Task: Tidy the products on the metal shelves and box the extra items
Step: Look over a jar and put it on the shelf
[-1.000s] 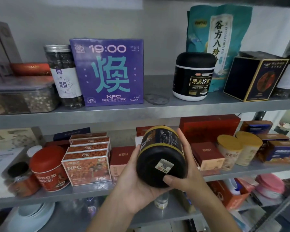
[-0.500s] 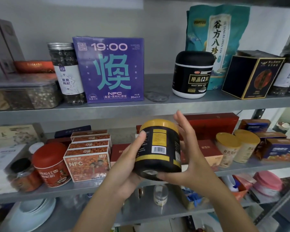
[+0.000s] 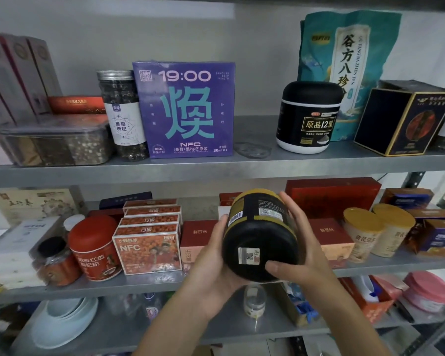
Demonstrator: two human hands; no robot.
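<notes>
I hold a black cylindrical plastic jar with a yellow lid [image 3: 261, 237] in the air between both hands, just in front of the middle metal shelf [image 3: 139, 283], near its centre. The jar is tipped so that its round black base, with a small white sticker, faces me and the lid points away toward the far wall. My left hand [image 3: 211, 268] cups it from the left and below, thumb lying up the side. My right hand [image 3: 302, 253] closes on the right side, fingers stretched along the wall and thumb pressed across the base.

The jar looks rigid and smooth, so it may be slippery. If full, it is probably fairly heavy. I judge the body the safest place to grip, since the lid might turn or lift. Nothing suggests it is fragile, though a drop could dent it.
</notes>
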